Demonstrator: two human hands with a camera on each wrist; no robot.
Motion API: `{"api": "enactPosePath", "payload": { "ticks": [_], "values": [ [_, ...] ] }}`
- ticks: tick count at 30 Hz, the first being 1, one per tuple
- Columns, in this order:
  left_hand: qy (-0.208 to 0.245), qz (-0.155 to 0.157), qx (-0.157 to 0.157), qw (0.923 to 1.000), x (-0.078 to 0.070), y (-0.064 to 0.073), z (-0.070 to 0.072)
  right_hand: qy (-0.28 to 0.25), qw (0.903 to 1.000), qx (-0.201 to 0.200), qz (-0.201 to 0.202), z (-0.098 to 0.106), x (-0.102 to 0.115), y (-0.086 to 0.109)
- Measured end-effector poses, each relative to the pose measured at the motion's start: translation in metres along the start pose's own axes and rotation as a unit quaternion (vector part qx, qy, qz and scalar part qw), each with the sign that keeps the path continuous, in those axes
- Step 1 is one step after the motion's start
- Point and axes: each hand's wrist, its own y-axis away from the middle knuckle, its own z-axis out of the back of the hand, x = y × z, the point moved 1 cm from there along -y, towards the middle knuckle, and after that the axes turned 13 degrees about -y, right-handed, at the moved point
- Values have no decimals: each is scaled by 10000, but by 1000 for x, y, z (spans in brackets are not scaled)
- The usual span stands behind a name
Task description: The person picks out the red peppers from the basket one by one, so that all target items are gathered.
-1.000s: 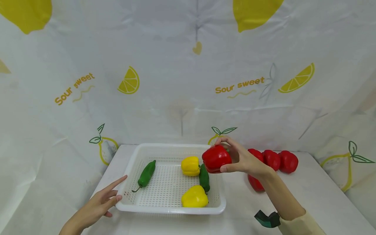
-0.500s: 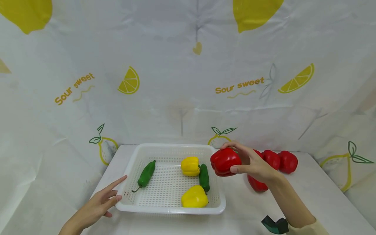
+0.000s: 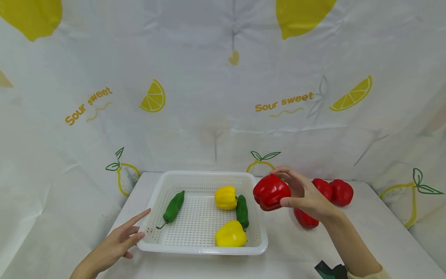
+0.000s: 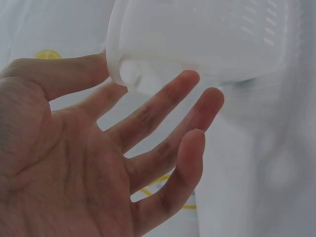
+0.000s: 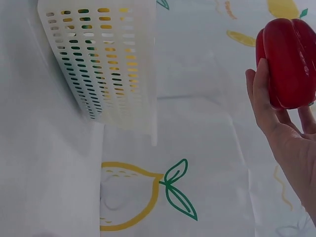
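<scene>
In the head view my right hand [image 3: 308, 197] grips a red bell pepper [image 3: 271, 192] between thumb and fingers, held up just past the right rim of a white plastic basket [image 3: 202, 250]. The right wrist view shows the same pepper [image 5: 289, 63] raised beside the basket's slotted wall [image 5: 111, 74]. My left hand [image 3: 116, 240] is spread at the basket's left front corner, thumb and index finger at the rim. From the left wrist, its palm and loosely bent fingers [image 4: 148, 116] show under the basket's edge. Inside lie two yellow bell peppers [image 3: 230, 234] and two green chili peppers [image 3: 174, 207].
Several more red bell peppers [image 3: 342, 192] lie on the white table [image 3: 383, 228] to the right, partly behind my right hand. A white cloth with lemon prints [image 3: 209, 97] hangs behind the table. A dark green strap piece [image 3: 331, 270] shows near my right sleeve.
My right hand has moved to the right with the red bell pepper, from over the basket's right rim to just outside it. The left hand and the basket have stayed put.
</scene>
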Motion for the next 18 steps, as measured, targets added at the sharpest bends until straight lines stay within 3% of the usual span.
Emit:
{"api": "enactPosePath", "payload": {
  "ticks": [7,13,18],
  "values": [
    [30,82,38,10000,1,0,0,-166,9989,334,301,6,4,2],
    [7,24,20,10000,1,1,0,-896,9931,670,353,8,4,2],
    [25,105,23,9999,0,0,1,-1560,9855,659,126,10,4,5]
  ]
}}
